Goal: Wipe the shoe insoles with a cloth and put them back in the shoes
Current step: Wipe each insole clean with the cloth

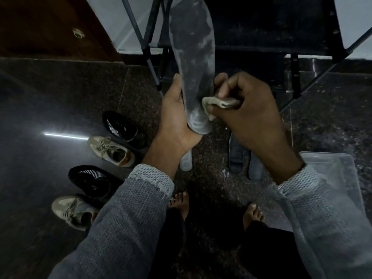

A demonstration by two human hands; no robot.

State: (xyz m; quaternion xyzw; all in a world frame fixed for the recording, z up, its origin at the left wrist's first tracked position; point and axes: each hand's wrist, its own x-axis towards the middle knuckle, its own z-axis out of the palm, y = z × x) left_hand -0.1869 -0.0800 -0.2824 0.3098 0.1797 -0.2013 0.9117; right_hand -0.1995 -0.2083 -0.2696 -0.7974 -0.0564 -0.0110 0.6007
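While gripped, dusty grey insole (pixel 192 57)

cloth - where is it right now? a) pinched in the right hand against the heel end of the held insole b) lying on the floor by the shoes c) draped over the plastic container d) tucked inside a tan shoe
a: the right hand pinches the folded cloth against the heel end of the insole, which the left hand holds up.
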